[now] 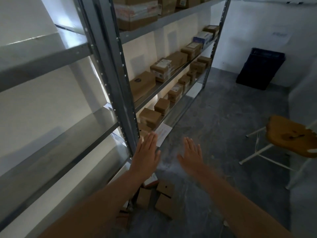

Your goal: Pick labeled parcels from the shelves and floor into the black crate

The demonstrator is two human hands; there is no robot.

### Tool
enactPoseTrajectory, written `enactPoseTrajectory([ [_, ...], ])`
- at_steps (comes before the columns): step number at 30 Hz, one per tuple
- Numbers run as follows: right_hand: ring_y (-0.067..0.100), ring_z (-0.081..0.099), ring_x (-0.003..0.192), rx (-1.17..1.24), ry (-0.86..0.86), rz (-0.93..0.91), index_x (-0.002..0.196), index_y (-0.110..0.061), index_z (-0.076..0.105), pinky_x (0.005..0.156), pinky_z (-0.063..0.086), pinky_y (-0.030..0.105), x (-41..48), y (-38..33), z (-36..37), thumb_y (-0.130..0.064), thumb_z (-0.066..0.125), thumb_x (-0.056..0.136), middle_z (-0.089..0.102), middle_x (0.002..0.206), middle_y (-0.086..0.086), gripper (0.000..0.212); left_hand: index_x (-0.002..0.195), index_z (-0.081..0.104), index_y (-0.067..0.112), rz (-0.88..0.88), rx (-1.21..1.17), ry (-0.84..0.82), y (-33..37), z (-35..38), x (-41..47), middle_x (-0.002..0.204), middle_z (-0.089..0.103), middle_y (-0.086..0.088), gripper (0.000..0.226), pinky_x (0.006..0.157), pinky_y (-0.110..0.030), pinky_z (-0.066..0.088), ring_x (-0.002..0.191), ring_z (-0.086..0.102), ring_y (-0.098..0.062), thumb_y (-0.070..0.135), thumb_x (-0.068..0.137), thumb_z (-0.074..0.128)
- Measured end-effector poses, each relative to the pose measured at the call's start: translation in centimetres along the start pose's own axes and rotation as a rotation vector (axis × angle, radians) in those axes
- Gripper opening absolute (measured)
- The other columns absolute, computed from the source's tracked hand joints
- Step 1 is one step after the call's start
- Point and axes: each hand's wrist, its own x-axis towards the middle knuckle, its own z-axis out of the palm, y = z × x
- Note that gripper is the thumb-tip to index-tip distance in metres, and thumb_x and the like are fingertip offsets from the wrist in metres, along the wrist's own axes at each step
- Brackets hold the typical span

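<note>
two hands reach out flat with straight fingers (151,140) and hold nothing: the left hand (145,155) is in front of the grey shelf post (127,100) and the right hand (191,154) is over the floor (223,117). brown parcels (161,69) sit in rows on the shelves (164,85), and more parcels (164,198) lie on the floor under the arms (103,203). the black crate (260,69) stands well apart by the wall (257,23).

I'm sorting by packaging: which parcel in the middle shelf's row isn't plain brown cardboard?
The blue-and-white box, second from the row's far end. Every other parcel in that row is brown cardboard, some with labels.
</note>
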Motion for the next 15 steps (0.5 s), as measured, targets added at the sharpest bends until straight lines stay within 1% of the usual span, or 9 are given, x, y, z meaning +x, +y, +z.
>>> enactPoseTrajectory([
  [2,0.019,-0.01,0.151,0.001,-0.023,-0.012,0.157,-0.01,-0.004,0.12,-0.011,0.042,0.2,0.8,0.1,-0.035,0.036,0.103,-0.006,0.165,0.005,0.072,0.156,0.009,0.016,-0.023,-0.013,0.0,0.3,0.4,0.1,0.164,0.009,-0.002,0.063,0.121,-0.035,-0.006,0.152,0.002,-0.017,0.037,0.103,0.035],
  [4,0.019,-0.01,0.151,0.009,-0.038,-0.015,0.157,-0.01,-0.004,0.121,-0.01,0.043,0.4,1.3,0.1,-0.035,0.035,0.103,-0.006,0.165,0.006,0.071,0.156,0.009,0.016,-0.041,-0.015,-0.005,0.5,0.6,0.3,0.164,0.01,-0.003,0.062,0.122,-0.037,-0.005,0.152,0.002,-0.017,0.036,0.103,0.035],
  [9,0.018,-0.012,0.151,0.038,-0.075,-0.022,0.156,-0.009,-0.006,0.122,-0.011,0.043,1.6,2.1,0.5,-0.033,0.033,0.104,-0.008,0.165,0.006,0.07,0.156,0.009,0.016,-0.053,0.005,-0.002,0.9,1.5,1.5,0.164,0.008,-0.002,0.062,0.116,-0.031,-0.014,0.152,0.001,-0.017,0.036,0.104,0.034],
  [11,0.018,-0.012,0.151,0.043,-0.083,-0.026,0.156,-0.009,-0.006,0.121,-0.012,0.042,2.1,2.2,1.0,-0.034,0.033,0.104,-0.007,0.165,0.006,0.07,0.156,0.009,0.016,-0.056,0.003,-0.001,0.7,2.2,2.0,0.164,0.008,-0.002,0.061,0.115,-0.029,-0.016,0.151,-0.001,-0.015,0.036,0.104,0.032],
  [13,0.017,-0.012,0.151,0.046,-0.083,-0.02,0.156,-0.009,-0.005,0.121,-0.012,0.042,2.8,2.1,1.5,-0.035,0.034,0.104,-0.006,0.165,0.006,0.07,0.156,0.009,0.014,-0.046,-0.001,-0.023,0.5,2.8,2.4,0.164,0.008,-0.002,0.061,0.117,-0.029,-0.015,0.151,-0.001,-0.014,0.036,0.104,0.031],
  [15,0.018,-0.011,0.151,0.052,-0.079,-0.009,0.157,-0.009,-0.004,0.119,-0.013,0.041,3.6,1.8,2.0,-0.033,0.036,0.103,-0.005,0.165,0.006,0.071,0.156,0.01,0.012,-0.026,-0.008,-0.049,0.1,3.4,3.1,0.164,0.009,-0.004,0.062,0.119,-0.032,-0.011,0.151,0.0,-0.015,0.036,0.103,0.033],
])
